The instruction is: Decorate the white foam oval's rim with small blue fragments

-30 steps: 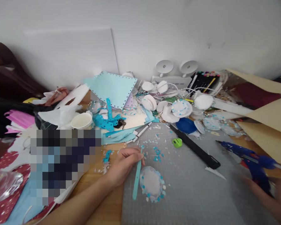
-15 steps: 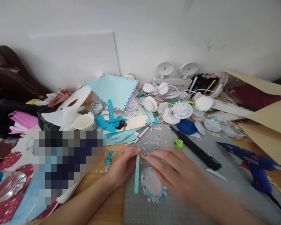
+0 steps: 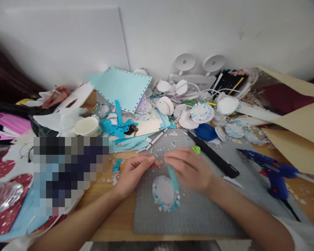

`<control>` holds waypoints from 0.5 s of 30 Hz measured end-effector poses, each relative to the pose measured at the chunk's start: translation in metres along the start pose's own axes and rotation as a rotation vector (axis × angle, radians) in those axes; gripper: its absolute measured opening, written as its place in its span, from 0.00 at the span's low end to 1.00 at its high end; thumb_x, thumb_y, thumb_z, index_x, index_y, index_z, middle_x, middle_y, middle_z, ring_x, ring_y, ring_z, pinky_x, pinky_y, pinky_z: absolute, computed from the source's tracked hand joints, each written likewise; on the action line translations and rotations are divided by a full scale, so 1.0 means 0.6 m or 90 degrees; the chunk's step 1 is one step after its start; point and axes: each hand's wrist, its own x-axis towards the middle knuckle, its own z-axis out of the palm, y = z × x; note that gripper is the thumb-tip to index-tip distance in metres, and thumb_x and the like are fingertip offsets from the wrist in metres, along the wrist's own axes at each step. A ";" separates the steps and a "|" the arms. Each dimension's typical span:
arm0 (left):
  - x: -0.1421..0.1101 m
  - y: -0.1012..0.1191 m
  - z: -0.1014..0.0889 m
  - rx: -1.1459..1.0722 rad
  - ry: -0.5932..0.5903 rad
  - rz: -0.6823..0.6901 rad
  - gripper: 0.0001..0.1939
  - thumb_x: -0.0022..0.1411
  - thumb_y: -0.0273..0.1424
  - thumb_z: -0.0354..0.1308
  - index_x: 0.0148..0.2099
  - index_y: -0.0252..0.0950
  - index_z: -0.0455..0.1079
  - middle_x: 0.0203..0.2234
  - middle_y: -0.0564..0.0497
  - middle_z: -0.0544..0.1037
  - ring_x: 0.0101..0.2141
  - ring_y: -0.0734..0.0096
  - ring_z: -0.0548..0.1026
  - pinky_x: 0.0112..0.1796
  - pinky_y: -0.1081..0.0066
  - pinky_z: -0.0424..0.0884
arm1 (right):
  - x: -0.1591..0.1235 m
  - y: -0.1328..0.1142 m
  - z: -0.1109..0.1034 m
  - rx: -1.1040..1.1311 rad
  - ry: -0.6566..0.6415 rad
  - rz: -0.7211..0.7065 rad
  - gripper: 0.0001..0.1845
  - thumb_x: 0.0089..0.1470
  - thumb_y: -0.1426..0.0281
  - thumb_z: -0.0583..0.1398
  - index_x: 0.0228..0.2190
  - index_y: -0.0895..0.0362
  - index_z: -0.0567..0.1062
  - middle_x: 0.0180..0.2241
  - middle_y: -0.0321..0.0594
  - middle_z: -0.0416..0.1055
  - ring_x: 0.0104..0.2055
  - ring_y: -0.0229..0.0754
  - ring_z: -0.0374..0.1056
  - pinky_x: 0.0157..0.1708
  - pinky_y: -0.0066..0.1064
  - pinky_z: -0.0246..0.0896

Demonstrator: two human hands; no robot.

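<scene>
My right hand (image 3: 191, 169), a little blurred, closes around a slim teal tool (image 3: 173, 177) with a rounded end pointing toward me. Its upper part is hidden by my fingers, so I cannot tell its exact kind. To the left, my left hand (image 3: 138, 169) has its thumb and fingers pressed together; anything between them is too small to make out. Beneath both hands, a round white disc (image 3: 164, 191) edged with small blue and white pieces lies on the grey cutting mat (image 3: 199, 218). Tiny blue and white scraps (image 3: 159, 150) are scattered just beyond my fingertips.
A blue glue gun (image 3: 272, 170) lies at the right, near a long black tool (image 3: 219, 157). More decorated discs (image 3: 202, 112) pile up at the back. Paper sheets (image 3: 120, 89), a white cup (image 3: 86, 126) and a clear plastic bottle (image 3: 7, 197) are on the left.
The teal tool has passed from my left hand to my right. My right hand has drawn up and its fingers have closed. The view has shifted slightly downward.
</scene>
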 end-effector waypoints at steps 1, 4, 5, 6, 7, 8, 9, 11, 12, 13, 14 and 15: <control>0.000 0.002 -0.002 0.059 -0.007 0.027 0.14 0.64 0.35 0.56 0.32 0.32 0.77 0.28 0.49 0.75 0.32 0.70 0.69 0.37 0.72 0.63 | -0.008 0.005 -0.002 0.032 0.033 0.059 0.12 0.55 0.80 0.56 0.42 0.58 0.71 0.36 0.43 0.75 0.41 0.41 0.71 0.42 0.35 0.69; 0.001 0.009 -0.004 0.196 -0.064 0.099 0.13 0.65 0.32 0.53 0.33 0.31 0.75 0.29 0.47 0.75 0.34 0.69 0.70 0.38 0.71 0.63 | -0.030 0.014 -0.006 0.149 0.142 0.301 0.10 0.54 0.77 0.59 0.38 0.54 0.72 0.33 0.40 0.75 0.35 0.40 0.73 0.36 0.33 0.71; 0.001 0.011 -0.003 0.234 -0.086 0.124 0.12 0.64 0.31 0.53 0.32 0.31 0.73 0.28 0.47 0.74 0.33 0.69 0.70 0.37 0.71 0.63 | -0.035 0.015 -0.007 0.204 0.172 0.387 0.08 0.54 0.76 0.60 0.36 0.53 0.72 0.32 0.39 0.75 0.32 0.39 0.73 0.33 0.32 0.71; 0.000 0.012 -0.003 0.273 -0.108 0.144 0.11 0.64 0.30 0.52 0.31 0.31 0.71 0.27 0.48 0.73 0.32 0.69 0.69 0.36 0.71 0.63 | -0.037 0.016 -0.007 0.268 0.188 0.464 0.06 0.54 0.74 0.60 0.35 0.53 0.71 0.31 0.38 0.75 0.29 0.38 0.72 0.30 0.30 0.71; 0.000 0.012 -0.002 0.312 -0.130 0.162 0.11 0.63 0.30 0.52 0.30 0.31 0.69 0.26 0.49 0.71 0.31 0.70 0.68 0.35 0.71 0.62 | -0.039 0.016 -0.008 0.338 0.193 0.524 0.04 0.55 0.73 0.60 0.34 0.53 0.71 0.30 0.37 0.75 0.27 0.36 0.72 0.28 0.29 0.71; 0.000 0.012 -0.001 0.353 -0.152 0.176 0.10 0.62 0.29 0.52 0.28 0.32 0.67 0.25 0.50 0.69 0.30 0.70 0.67 0.34 0.70 0.61 | -0.040 0.015 -0.009 0.410 0.191 0.566 0.02 0.55 0.71 0.60 0.34 0.53 0.71 0.29 0.36 0.75 0.25 0.35 0.71 0.26 0.28 0.70; -0.001 0.011 0.000 0.395 -0.175 0.185 0.10 0.61 0.28 0.52 0.27 0.32 0.65 0.24 0.51 0.68 0.29 0.71 0.65 0.34 0.70 0.60 | -0.040 0.014 -0.009 0.477 0.186 0.593 0.02 0.55 0.70 0.60 0.33 0.53 0.71 0.28 0.35 0.74 0.24 0.34 0.70 0.25 0.27 0.70; -0.002 0.011 0.002 0.463 -0.220 0.196 0.09 0.60 0.27 0.52 0.26 0.33 0.63 0.23 0.52 0.67 0.28 0.71 0.64 0.34 0.69 0.58 | -0.040 0.011 -0.008 0.586 0.166 0.627 0.02 0.55 0.70 0.61 0.33 0.53 0.71 0.28 0.34 0.74 0.23 0.33 0.69 0.23 0.25 0.69; -0.003 0.011 0.002 0.486 -0.239 0.197 0.09 0.59 0.27 0.51 0.26 0.33 0.63 0.22 0.52 0.67 0.28 0.71 0.64 0.34 0.69 0.57 | -0.040 0.009 -0.007 0.627 0.156 0.640 0.02 0.55 0.70 0.61 0.33 0.53 0.71 0.28 0.33 0.74 0.23 0.32 0.68 0.23 0.24 0.68; -0.003 0.011 0.003 0.501 -0.254 0.194 0.09 0.59 0.27 0.51 0.26 0.33 0.63 0.22 0.52 0.67 0.28 0.71 0.64 0.34 0.68 0.57 | -0.041 0.007 -0.006 0.658 0.145 0.653 0.02 0.55 0.70 0.61 0.32 0.53 0.71 0.27 0.33 0.74 0.23 0.32 0.68 0.22 0.24 0.68; -0.002 0.011 0.004 0.513 -0.263 0.189 0.08 0.58 0.26 0.51 0.26 0.33 0.62 0.22 0.52 0.67 0.28 0.71 0.64 0.34 0.68 0.56 | -0.042 0.004 -0.004 0.680 0.135 0.666 0.02 0.55 0.70 0.61 0.32 0.53 0.71 0.27 0.32 0.74 0.23 0.32 0.68 0.22 0.23 0.67; -0.002 0.011 0.004 0.522 -0.267 0.184 0.08 0.58 0.26 0.51 0.26 0.33 0.62 0.21 0.53 0.67 0.28 0.71 0.63 0.34 0.68 0.56 | -0.043 0.002 -0.002 0.695 0.128 0.675 0.02 0.54 0.70 0.62 0.32 0.53 0.71 0.27 0.32 0.73 0.23 0.31 0.68 0.23 0.23 0.67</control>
